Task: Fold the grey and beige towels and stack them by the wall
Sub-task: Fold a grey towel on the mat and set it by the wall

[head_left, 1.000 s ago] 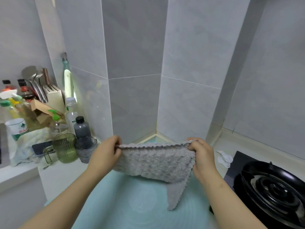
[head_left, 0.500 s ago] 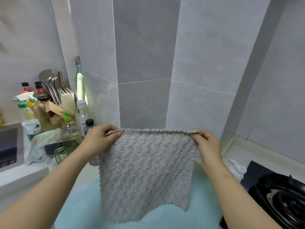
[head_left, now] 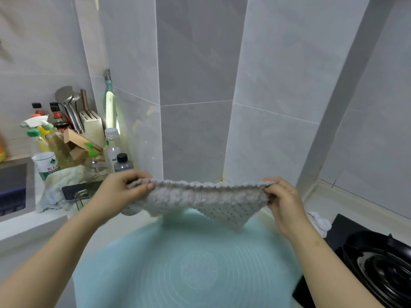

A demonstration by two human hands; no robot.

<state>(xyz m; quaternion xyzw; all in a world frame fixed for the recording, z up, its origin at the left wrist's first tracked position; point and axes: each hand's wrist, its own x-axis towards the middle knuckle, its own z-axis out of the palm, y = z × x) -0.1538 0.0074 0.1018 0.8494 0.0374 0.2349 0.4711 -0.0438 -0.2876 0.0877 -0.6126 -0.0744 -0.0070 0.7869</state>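
Hands: two, my left hand (head_left: 123, 191) and my right hand (head_left: 283, 202).
Towel (head_left: 200, 197): one, grey.
Mat (head_left: 200, 265): one, teal.
Bottles (head_left: 111, 141): seven, as far as I can count in the clutter; caps are black, green and white.
Cup (head_left: 45, 166): one.
Knife block (head_left: 92, 126): one.
Ladles (head_left: 66, 96): at least two; I cannot tell them apart.
Box (head_left: 74, 141): one, cardboard.
Phone (head_left: 74, 191): one.
Rags: two, a pale rag (head_left: 54, 188) and a white rag (head_left: 319, 221).
Sink (head_left: 15, 172): one.
Burner (head_left: 382, 272): one.
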